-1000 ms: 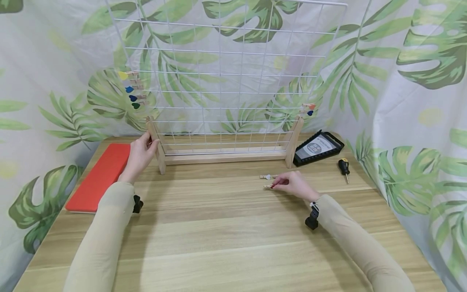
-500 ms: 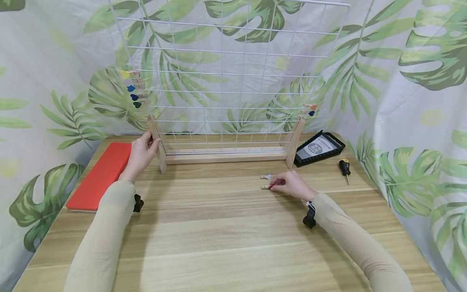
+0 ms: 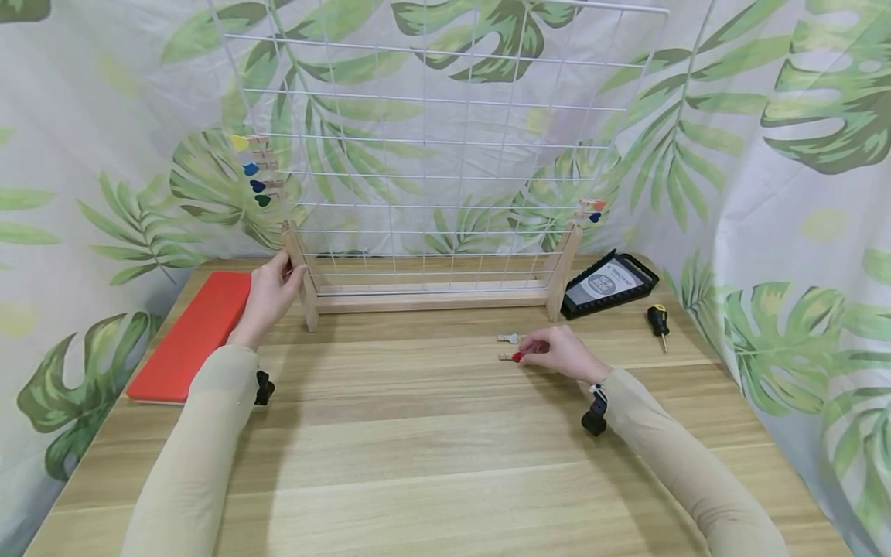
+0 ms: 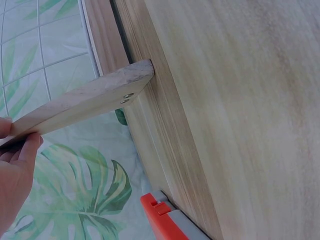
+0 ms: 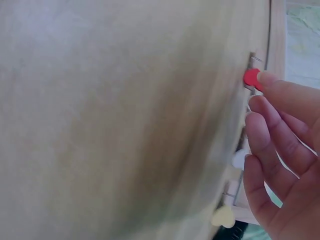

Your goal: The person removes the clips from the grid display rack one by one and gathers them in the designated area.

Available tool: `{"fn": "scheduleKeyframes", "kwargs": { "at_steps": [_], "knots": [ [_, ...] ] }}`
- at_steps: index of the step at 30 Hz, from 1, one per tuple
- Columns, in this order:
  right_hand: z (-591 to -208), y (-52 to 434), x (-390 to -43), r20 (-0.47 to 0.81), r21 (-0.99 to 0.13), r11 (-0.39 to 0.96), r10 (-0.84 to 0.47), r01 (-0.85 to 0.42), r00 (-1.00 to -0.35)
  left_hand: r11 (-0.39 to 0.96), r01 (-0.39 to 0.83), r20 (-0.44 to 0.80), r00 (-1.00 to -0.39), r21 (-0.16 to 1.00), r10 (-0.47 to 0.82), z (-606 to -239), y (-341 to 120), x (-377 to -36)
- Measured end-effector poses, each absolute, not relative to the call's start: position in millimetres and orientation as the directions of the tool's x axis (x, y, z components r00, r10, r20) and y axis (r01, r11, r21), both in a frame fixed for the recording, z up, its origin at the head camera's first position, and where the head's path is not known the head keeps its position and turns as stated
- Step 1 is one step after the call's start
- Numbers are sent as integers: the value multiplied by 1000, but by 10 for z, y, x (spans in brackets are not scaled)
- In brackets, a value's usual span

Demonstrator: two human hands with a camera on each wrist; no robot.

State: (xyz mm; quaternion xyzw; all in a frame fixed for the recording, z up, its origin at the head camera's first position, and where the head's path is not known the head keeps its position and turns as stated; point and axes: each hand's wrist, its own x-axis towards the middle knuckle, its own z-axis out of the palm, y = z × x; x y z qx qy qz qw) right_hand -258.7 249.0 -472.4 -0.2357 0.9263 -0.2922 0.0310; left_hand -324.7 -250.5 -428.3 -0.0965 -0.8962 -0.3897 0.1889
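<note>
On the left, the left hand has its thumb and fingers closed on the wooden post of the wire rack; only the left wrist view shows two screw heads near its foot. Further right, at the bench, the red-heart peg points its plain end leftward from the right hand, whose thumb and fingertip pinch the heart. The right wrist view adds a yellow-heart peg, which the head view hides behind that hand
</note>
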Motion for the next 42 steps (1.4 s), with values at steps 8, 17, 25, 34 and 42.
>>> {"fn": "scheduleKeyframes", "kwargs": {
  "at_steps": [8,17,25,34,42],
  "knots": [
    [-4367,2654,-2629,215,-547,717,-378,-432,-900,669,324,412,-911,669,30,-4265,-2528,-3230],
    [-3746,2969,-2738,389,-565,735,-162,-374,-907,659,325,407,-913,678,32,-4296,-2569,-3258],
    [-3382,3176,-2909,492,-692,629,53,-354,-869,679,341,429,-902,650,43,-4309,-2572,-3258],
    [-3235,3287,-3076,422,-720,644,110,-259,-900,678,355,443,-895,644,49,-4320,-2542,-3271],
    [-3181,3283,-3235,382,-715,657,79,-240,-921,684,353,440,-896,639,51,-4322,-2551,-3273]
  ]
}}
